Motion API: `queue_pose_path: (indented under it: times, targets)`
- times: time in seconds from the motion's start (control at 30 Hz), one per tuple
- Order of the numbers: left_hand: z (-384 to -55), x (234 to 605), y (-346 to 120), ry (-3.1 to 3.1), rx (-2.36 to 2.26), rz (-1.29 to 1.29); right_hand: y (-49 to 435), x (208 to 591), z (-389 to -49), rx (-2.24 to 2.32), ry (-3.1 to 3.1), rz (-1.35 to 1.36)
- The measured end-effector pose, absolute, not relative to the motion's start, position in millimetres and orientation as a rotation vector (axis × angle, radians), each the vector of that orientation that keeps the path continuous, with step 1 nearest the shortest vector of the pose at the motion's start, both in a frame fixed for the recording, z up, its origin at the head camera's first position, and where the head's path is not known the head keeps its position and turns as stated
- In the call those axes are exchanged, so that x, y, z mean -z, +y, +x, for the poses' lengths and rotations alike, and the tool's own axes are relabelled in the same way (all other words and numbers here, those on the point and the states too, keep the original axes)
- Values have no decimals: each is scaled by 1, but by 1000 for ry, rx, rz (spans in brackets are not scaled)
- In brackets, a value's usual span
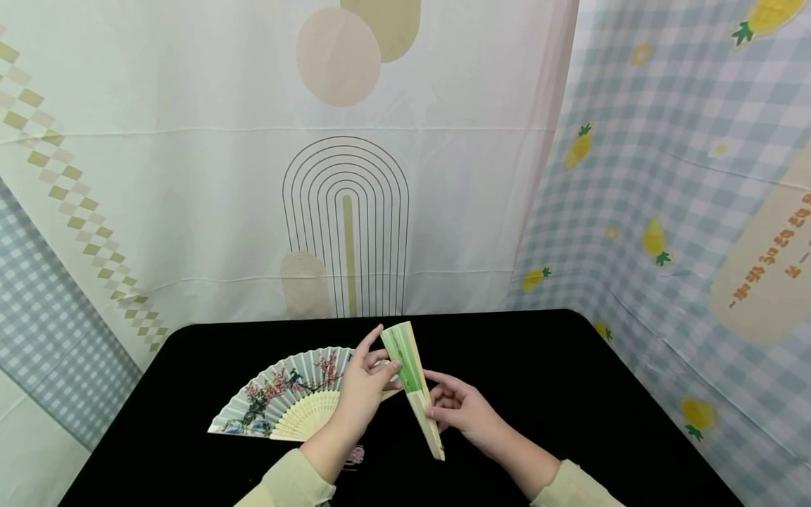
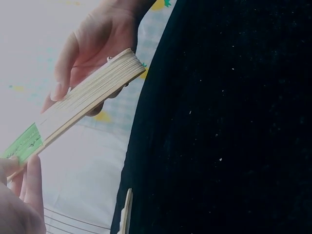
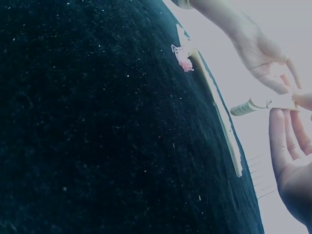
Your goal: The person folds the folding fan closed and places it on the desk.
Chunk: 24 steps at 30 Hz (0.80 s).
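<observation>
A green folding fan (image 1: 403, 355), nearly folded up, is held above the black table with its pale wooden ribs pointing down. Fingers and thumb of my left hand (image 1: 362, 391) pinch its green upper part. Lower down, my right hand (image 1: 465, 412) grips the wooden ribs (image 2: 92, 92) between thumb and fingers. Behind the left forearm, a second folding fan (image 1: 272, 384) lies spread on the table, painted with pink blossoms and a dark bird. Part of that fan is hidden by the left hand. Near its pivot end lies a pink tassel (image 3: 184, 62).
The black cloth-covered table (image 1: 538, 380) has rounded far corners. A white patterned curtain (image 1: 209, 211) hangs behind it, and a blue checked curtain with pineapples (image 1: 633, 176) hangs on the right.
</observation>
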<state>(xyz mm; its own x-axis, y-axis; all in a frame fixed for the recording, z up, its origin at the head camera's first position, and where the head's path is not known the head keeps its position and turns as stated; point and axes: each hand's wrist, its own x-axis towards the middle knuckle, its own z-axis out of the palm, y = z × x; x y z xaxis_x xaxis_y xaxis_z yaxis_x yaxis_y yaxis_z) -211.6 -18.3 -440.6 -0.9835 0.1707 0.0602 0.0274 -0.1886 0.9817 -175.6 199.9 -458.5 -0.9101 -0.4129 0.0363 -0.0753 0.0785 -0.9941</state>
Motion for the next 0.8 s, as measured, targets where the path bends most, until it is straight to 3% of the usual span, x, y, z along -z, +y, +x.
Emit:
queue_pose_path:
  times: [0.8]
  targets:
    - [-210, 441, -18, 1929, -2405, 206, 196, 467, -173, 1862, 2235, -438]
